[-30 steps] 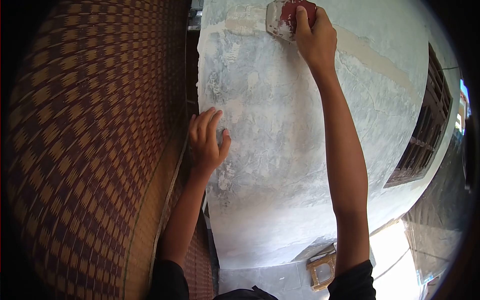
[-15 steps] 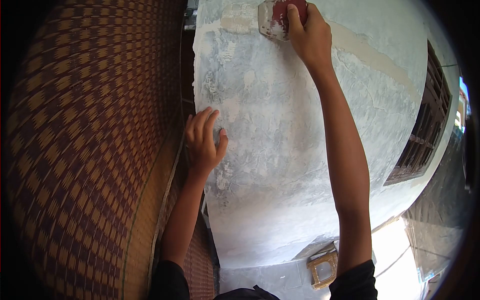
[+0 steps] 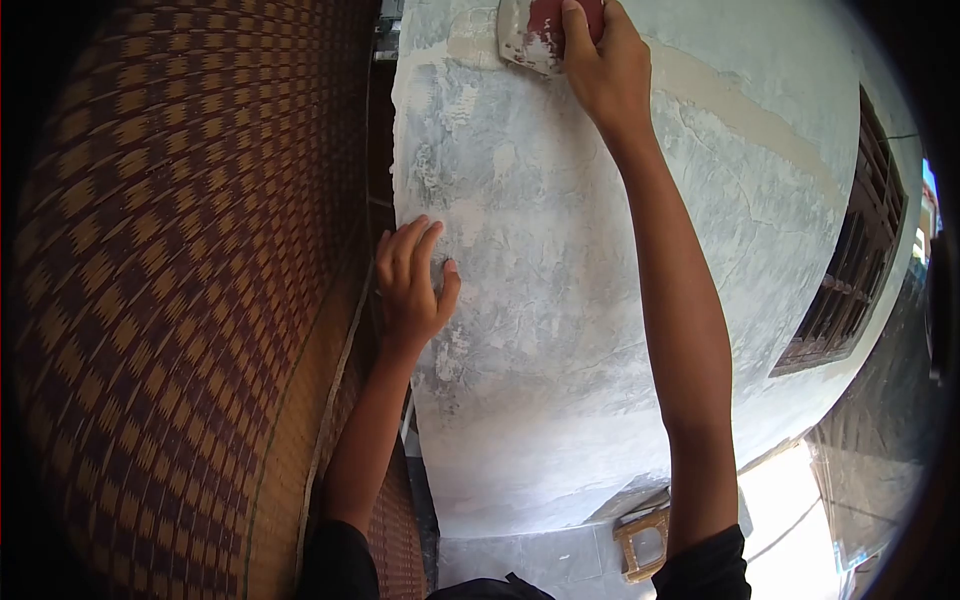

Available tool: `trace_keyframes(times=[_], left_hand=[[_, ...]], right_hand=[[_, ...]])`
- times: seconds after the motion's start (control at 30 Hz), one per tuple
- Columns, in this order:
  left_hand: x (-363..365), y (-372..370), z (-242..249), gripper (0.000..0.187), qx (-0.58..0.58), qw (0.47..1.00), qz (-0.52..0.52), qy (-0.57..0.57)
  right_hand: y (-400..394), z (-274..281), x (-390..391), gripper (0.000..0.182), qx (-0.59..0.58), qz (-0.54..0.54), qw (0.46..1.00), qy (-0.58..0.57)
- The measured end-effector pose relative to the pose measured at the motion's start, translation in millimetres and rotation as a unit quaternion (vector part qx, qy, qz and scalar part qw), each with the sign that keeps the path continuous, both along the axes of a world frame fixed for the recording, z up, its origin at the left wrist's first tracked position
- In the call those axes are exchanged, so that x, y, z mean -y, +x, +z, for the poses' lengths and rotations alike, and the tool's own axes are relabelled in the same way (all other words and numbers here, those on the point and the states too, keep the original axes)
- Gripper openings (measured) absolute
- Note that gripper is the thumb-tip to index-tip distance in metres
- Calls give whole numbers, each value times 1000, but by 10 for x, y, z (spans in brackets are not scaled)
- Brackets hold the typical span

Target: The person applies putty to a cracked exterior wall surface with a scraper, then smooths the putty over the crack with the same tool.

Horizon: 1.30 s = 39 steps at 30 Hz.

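Note:
A red scraper (image 3: 546, 28), smeared with pale plaster, is pressed to the top of the grey-white wall (image 3: 560, 230). My right hand (image 3: 612, 75) grips it, thumb on its face, with the arm stretched upward. Beige filler (image 3: 475, 38) shows on the wall just left of the tool, and a beige band (image 3: 740, 100) slants down to the right. At the wall's rough left edge rests my left hand (image 3: 412, 280), its fingers apart and holding nothing.
A woven brown and tan panel (image 3: 180, 260) stands close along the left. On the right is a dark wooden window (image 3: 845, 260). Below, a wooden stool (image 3: 645, 545) stands on the grey tiled floor (image 3: 530, 565).
My right hand and the scraper have shifted a little left and up along the wall. My left hand keeps its place at the wall edge.

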<state>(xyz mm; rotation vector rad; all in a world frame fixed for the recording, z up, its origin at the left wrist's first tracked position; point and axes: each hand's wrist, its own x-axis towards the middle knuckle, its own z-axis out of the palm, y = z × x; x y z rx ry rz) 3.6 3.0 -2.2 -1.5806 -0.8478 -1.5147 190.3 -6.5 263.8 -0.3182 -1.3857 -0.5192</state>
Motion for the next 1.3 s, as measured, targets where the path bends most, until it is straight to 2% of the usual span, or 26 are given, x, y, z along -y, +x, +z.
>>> trace_keyframes(times=[0.03,0.13,0.17,0.27,0.3,0.33,0.4,0.47,0.6,0.73,0.83,0.93,0.97,1.0,1.2,1.27,1.3], left_hand=[[-4,0,1,48,2,1000,2,2],[16,-6,-1,48,2,1000,3,1],[20,-20,10,48,1,1000,-1,-1],[12,-25,6,48,0,1000,0,-1],[15,-17,7,48,-2,1000,-1,-1],[19,-14,12,48,0,1000,-1,0],[26,-11,12,48,1,1000,0,-1],[23,-13,13,47,6,1000,6,8],[-28,-20,-22,47,-1,1000,-2,6],[-16,-1,-27,48,2,1000,3,-1],[-16,-24,-35,47,2,1000,11,-4],[-27,-15,-33,47,1,1000,12,-2],[-27,-7,-30,47,3,1000,12,0],[-26,4,-33,47,1,1000,11,-1],[-5,-30,-15,47,0,1000,8,1],[11,-14,-1,47,3,1000,7,-4],[3,-6,-4,47,-1,1000,2,-4]], right_hand=[[-42,-3,6,32,-2,-71,996,-58],[5,20,44,32,-17,-115,991,-67],[49,25,74,32,-18,-61,996,-69],[-73,36,119,31,-22,-10,998,-58],[-156,17,66,32,2,-19,1000,-19],[-212,-3,24,33,17,-73,997,-36],[-221,-20,-6,34,9,-116,992,-38],[-83,7,47,34,-17,-100,993,-66],[-159,0,117,34,-4,-22,999,-49],[-243,-14,-18,33,18,-100,991,-89],[-120,17,46,33,-12,-75,994,-79],[-308,-45,5,34,13,-38,998,-40],[-364,-67,14,35,34,-63,994,-86],[-395,-87,-36,35,30,-94,992,-74],[-160,-53,36,33,-10,-55,997,-62],[-188,-49,78,33,-6,-12,996,-85],[-244,-54,53,34,-1,-33,998,-62]])
